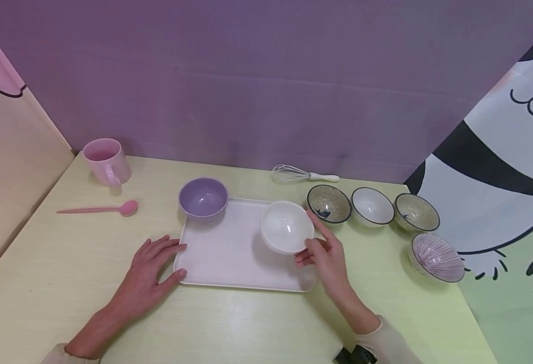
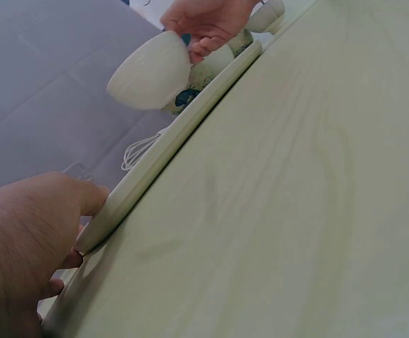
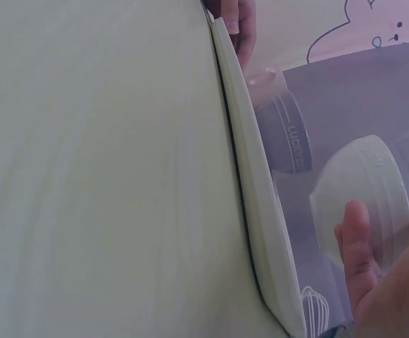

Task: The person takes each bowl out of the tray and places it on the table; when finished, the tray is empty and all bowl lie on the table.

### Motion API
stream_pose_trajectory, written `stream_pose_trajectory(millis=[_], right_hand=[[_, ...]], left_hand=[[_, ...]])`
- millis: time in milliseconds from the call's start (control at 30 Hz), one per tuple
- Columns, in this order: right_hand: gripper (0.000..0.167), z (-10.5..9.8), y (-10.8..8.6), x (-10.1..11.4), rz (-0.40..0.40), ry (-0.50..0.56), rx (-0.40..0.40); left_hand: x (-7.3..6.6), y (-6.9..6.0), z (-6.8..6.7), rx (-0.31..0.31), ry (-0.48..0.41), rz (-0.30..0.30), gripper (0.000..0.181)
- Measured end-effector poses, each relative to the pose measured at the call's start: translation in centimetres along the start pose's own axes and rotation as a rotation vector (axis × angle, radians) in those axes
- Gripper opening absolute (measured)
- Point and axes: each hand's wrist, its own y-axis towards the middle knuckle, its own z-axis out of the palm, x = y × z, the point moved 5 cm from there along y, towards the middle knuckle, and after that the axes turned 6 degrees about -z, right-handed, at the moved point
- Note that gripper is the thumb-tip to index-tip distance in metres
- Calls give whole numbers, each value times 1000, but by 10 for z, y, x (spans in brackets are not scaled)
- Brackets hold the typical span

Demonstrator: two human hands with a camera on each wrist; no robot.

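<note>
In the right wrist view, the word "LUCKY" can be read in pale capitals on the wall of the purple bowl, seen towards two o'clock; it is run downwards, and the lettering after it cannot be made out. Faint raised marks are shown on the white bowl, towards three o'clock, too blurred to be read.

Before me lies the pale rectangular tray, my left hand at its left edge. The round purple bowl is at its back left corner; my right hand holds the round white bowl over its right half. The white wire whisk lies behind. Rightward, three dark-rimmed bowls stand in a row (the pink-striped bowl before the last). Left, the pink handled mug stands behind the pink spoon.
</note>
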Motion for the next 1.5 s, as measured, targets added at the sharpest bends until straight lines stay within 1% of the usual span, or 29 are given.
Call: stream_pose_trajectory(millis=[233,433,600,867,1033,1233,1367,1500], right_hand=[[67,-27,-12,2,-5,-42,-32],[65,-50,-24,-1,-19,-44,-48],[65,-72,-34,-6,-11,-43,-85],[65,-105,-50,-8,8,-60,-144],[63,-120,-56,-13,35,-61,-178],[64,-135,-62,-18,52,-43,-209],[63,-143,-66,-21,52,-16,-222],[63,-150,-67,-23,33,22,-221]], left_hand=[[2,0,1,3,3,-4,52],[2,0,0,0,3,-4,52],[1,-1,1,0,4,-7,52],[1,-1,0,-10,4,8,51],[3,0,1,-1,4,-2,52],[3,2,2,0,3,4,51],[3,2,1,1,-1,2,51],[2,1,1,-2,-2,-2,51]])
